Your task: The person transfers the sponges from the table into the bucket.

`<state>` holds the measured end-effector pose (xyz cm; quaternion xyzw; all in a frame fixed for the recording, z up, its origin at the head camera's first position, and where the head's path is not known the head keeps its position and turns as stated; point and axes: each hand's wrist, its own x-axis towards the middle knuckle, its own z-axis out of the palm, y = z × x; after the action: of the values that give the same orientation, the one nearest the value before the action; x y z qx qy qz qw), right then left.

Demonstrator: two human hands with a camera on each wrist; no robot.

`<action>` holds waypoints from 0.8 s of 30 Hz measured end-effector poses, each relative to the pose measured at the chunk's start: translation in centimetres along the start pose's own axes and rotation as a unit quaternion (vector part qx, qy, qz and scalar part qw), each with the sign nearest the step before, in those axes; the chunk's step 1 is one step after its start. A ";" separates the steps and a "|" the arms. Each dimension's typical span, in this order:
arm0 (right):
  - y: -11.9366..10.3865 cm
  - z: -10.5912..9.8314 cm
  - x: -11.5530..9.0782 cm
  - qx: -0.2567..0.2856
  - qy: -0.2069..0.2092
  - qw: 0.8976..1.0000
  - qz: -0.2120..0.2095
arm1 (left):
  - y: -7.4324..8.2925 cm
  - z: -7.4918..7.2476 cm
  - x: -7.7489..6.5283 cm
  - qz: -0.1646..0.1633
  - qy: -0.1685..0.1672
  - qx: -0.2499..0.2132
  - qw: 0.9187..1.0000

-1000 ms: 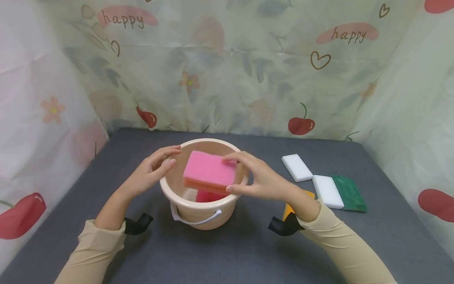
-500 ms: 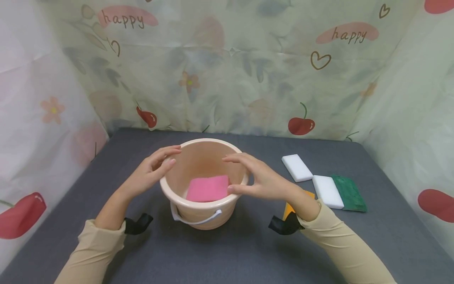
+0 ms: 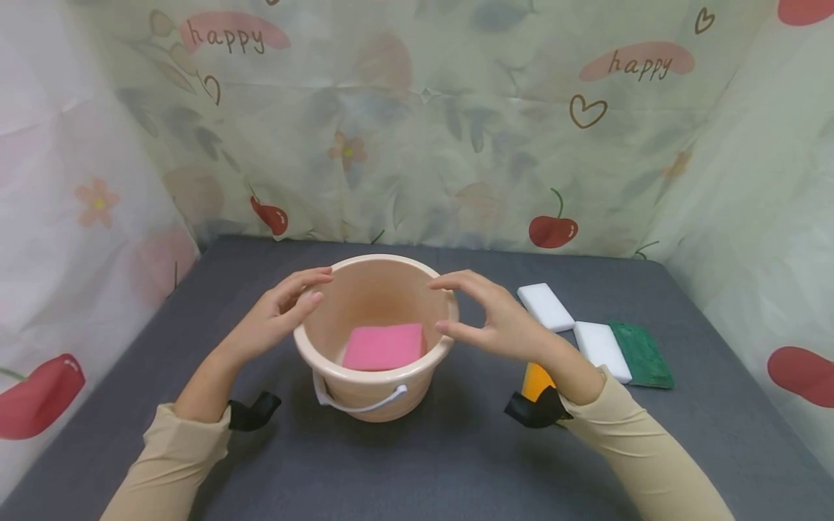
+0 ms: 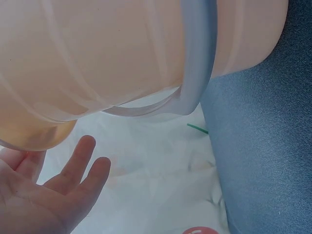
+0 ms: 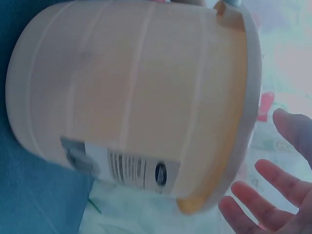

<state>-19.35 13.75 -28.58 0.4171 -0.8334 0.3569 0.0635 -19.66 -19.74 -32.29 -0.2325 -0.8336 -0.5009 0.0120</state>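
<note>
A peach plastic bucket (image 3: 371, 391) with a pale handle (image 3: 365, 405) stands upright on the dark table. Inside it lies a pink sponge (image 3: 384, 347), flat side up. My left hand (image 3: 270, 318) is at the bucket's left rim, fingers relaxed and holding nothing; the left wrist view shows its fingers (image 4: 80, 161) spread beside the rim. Over the right rim hovers my right hand (image 3: 498, 318), its thumb and fingers apart with nothing between them. In the right wrist view, the fingers (image 5: 273, 185) spread next to the rim, and a label (image 5: 122, 165) shows on the bucket's side.
Right of the bucket lie two white sponge blocks (image 3: 546, 307), a green scouring pad (image 3: 641, 354) and an orange-yellow piece (image 3: 537, 380) partly hidden by the right forearm. Printed curtains (image 3: 423, 145) enclose the dark table (image 3: 391, 470) at the back and sides.
The pink sponge left my right hand and dropped into the bucket, covering the red thing seen there. My right hand then moved slightly right, off the opening. My left hand stayed put.
</note>
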 end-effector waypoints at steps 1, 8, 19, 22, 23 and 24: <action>0.2 -0.2 -0.1 -0.004 0.005 1.000 0.004 | 0.0 0.0 0.0 0.000 0.000 0.000 1.000; 1.5 -1.4 -0.9 -0.029 0.032 0.998 0.052 | 0.1 0.0 0.0 -0.003 -0.001 -0.001 1.000; 4.4 -3.5 -2.2 -0.049 0.048 0.988 0.141 | 0.1 0.0 0.0 -0.004 -0.001 -0.001 1.000; 5.5 -4.0 -2.5 -0.051 0.057 0.985 0.153 | 0.1 0.0 0.0 -0.005 -0.001 -0.001 1.000; 5.9 -4.1 -2.6 -0.052 0.059 0.984 0.161 | 0.1 0.0 0.0 -0.005 -0.001 -0.001 1.000; 6.3 -4.2 -2.7 -0.052 0.060 0.982 0.169 | 0.1 0.0 0.0 -0.005 -0.001 -0.002 1.000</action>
<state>-23.11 20.72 -29.94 0.2441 -0.9040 0.3432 0.0740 -19.59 -19.70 -32.21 -0.2293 -0.8337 -0.5023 0.0082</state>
